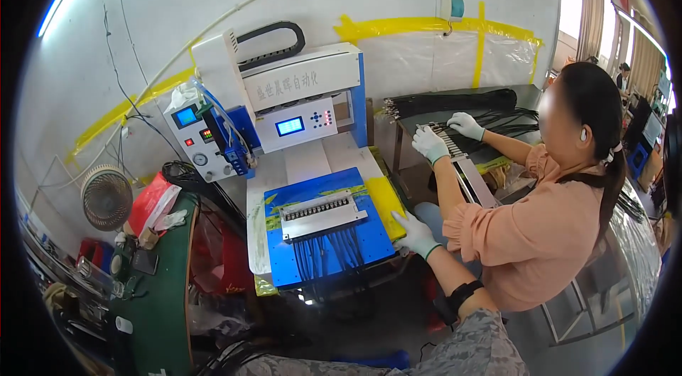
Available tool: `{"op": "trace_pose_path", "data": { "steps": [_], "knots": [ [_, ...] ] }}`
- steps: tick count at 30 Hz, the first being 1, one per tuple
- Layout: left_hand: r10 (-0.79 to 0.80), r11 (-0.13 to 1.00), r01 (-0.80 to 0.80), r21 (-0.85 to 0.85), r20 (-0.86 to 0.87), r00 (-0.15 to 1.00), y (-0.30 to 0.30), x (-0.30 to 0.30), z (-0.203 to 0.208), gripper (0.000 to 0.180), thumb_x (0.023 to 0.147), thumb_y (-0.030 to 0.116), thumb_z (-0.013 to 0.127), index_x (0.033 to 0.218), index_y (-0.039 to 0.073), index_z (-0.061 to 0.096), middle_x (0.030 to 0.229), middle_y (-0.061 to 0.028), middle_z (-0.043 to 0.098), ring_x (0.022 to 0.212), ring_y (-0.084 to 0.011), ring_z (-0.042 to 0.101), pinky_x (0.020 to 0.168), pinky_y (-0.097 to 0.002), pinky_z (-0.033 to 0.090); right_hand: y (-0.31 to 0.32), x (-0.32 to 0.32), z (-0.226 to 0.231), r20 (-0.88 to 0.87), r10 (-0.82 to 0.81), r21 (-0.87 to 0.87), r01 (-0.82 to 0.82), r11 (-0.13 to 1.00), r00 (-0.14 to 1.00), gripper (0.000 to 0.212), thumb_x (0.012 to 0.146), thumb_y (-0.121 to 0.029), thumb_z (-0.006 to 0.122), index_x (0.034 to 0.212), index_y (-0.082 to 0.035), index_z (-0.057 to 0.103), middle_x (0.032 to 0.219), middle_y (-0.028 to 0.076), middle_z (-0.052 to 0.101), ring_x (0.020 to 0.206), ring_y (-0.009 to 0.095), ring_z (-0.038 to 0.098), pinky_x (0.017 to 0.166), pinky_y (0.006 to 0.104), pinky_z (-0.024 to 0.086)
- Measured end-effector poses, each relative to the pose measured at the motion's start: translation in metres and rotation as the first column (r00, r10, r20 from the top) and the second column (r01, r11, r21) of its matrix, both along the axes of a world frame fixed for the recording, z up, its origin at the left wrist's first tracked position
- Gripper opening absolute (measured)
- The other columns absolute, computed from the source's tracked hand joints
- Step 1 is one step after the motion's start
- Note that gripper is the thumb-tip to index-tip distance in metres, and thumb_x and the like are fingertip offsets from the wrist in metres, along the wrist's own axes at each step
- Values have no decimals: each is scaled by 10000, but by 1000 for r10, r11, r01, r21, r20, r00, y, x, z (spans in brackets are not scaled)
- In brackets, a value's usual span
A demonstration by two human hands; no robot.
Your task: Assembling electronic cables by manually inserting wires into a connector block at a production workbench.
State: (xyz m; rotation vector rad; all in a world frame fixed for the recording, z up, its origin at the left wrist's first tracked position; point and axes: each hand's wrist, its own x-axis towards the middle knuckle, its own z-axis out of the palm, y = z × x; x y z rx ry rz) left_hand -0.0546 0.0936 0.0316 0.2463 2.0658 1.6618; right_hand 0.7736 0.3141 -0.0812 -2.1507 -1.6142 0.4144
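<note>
My right hand (415,234), in a white glove with a black band on the wrist, lies with its fingers apart on the right edge of a blue fixture plate (284,269), touching a yellow pad (383,202). A grey metal clamp bar (323,214) lies across the plate, with blue wires (327,251) running out from under it toward me. The plate sits on the bed of a white and blue benchtop machine (298,88) with small lit screens. My left hand is out of view.
A seated person in a peach blouse (533,227) is at my right, both gloved hands (447,136) on a rack of black cables on a dark table (455,102). At left are a small fan (106,197), a green bench (160,291) with clutter, and a red bag (145,202).
</note>
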Motion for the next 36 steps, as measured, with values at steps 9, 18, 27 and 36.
{"op": "trace_pose_path", "data": {
  "steps": [9, 18, 27, 36],
  "knots": [
    [-205, 964, 125, -233, -362, 909, 13, -29, -40, 564, 913, 410, 635, 1142, -105, 611, 1077, -160, 646, 935, -266, 612, 779, -399, 540, -22, 36, 3, -54, -8, -48, 5, 999, 998, 853, 679, -245, 783, 1444, -188, 410, 1385, 133, 502, 1233, 299, 511, 1003, 353, 430],
    [-579, 669, 637, 382, -270, 770, -8, -49, -47, 536, 925, 390, 626, 1189, -73, 576, 1020, -168, 617, 879, -292, 600, 786, -417, 532, 7, -123, 105, -121, 174, 565, -77, 822, 977, 436, 855, -238, 658, 1243, -52, 591, 1251, 152, 602, 1175, 289, 561, 1016, 370, 424],
    [-102, 991, 107, -80, 56, 993, 5, -3, -6, 406, 934, 355, 624, 1045, -34, 598, 879, -130, 576, 819, -277, 591, 720, -376, 535, 70, -439, 96, -58, 947, 541, -787, 295, 315, 480, 774, -256, 661, 1202, -59, 568, 1218, 165, 559, 1137, 346, 532, 965, 426, 434],
    [-321, 947, 321, 0, -64, 945, -22, -59, -72, 381, 922, 314, 651, 1128, -1, 590, 934, -116, 593, 841, -245, 588, 720, -407, 527, 78, -609, 11, 376, 883, 567, -824, 20, 280, 542, 770, -412, 646, 1169, -51, 583, 1276, 224, 500, 1261, 390, 399, 1033, 526, 317]
  ]
}}
